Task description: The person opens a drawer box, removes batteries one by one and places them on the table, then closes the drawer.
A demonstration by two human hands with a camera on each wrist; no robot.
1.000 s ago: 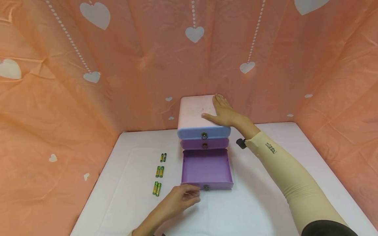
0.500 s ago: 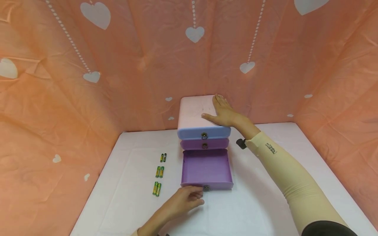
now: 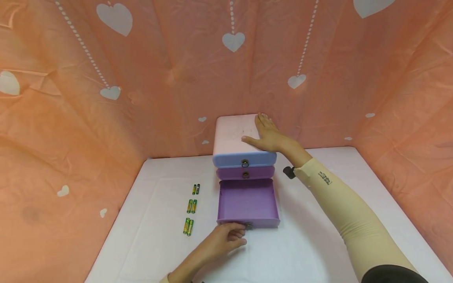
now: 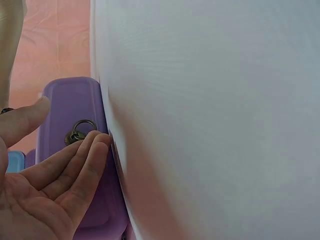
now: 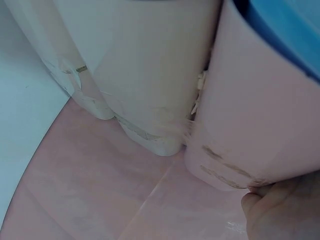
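Note:
A small drawer cabinet (image 3: 231, 133) with a pale pink top stands at the back of the table. Its bottom purple drawer (image 3: 247, 200) is pulled out, showing a bare inside. The middle purple drawer (image 3: 230, 173) and the top blue drawer (image 3: 228, 159) are pushed in. My right hand (image 3: 267, 135) rests flat on the cabinet's top, fingers spread toward its back edge. At the bottom drawer's front, my left hand (image 3: 221, 240) has its fingertips beside the brass ring pull (image 4: 84, 126). In the left wrist view those fingers lie nearly straight along the front, thumb apart.
Several green-and-yellow batteries (image 3: 189, 206) lie in pairs on the white tablecloth (image 3: 155, 220), left of the cabinet. Behind the table hangs an orange curtain (image 3: 184, 78) with white hearts. In the right wrist view, the cabinet's side (image 5: 260, 110) stands close to it.
My left hand has slid a little to the right along the bottom drawer's front, up to the ring pull. My right hand, the cabinet and the batteries have stayed in place.

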